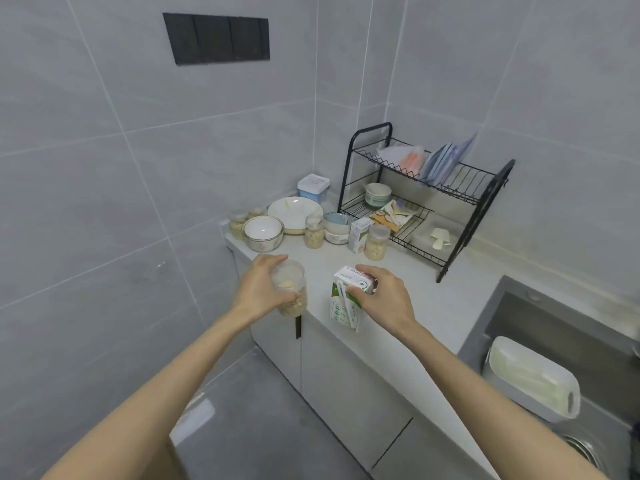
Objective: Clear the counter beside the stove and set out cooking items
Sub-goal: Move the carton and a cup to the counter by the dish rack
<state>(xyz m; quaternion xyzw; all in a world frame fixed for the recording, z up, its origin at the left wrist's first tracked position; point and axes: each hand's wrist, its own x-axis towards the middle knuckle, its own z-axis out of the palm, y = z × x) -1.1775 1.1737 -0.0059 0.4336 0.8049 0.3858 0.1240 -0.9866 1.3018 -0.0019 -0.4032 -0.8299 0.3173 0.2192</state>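
Grey-tiled kitchen, pale counter [408, 282]: left hand [259, 289] grips one jar [291, 304], right hand [384, 299] one carton [341, 306] (straw attached); beyond them four more jars [314, 233], second carton [358, 235], dish rack [429, 199].

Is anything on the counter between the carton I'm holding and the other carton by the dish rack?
Nothing visible. Bare counter lies between the carton in your right hand and the other carton; a jar stands beside that one.
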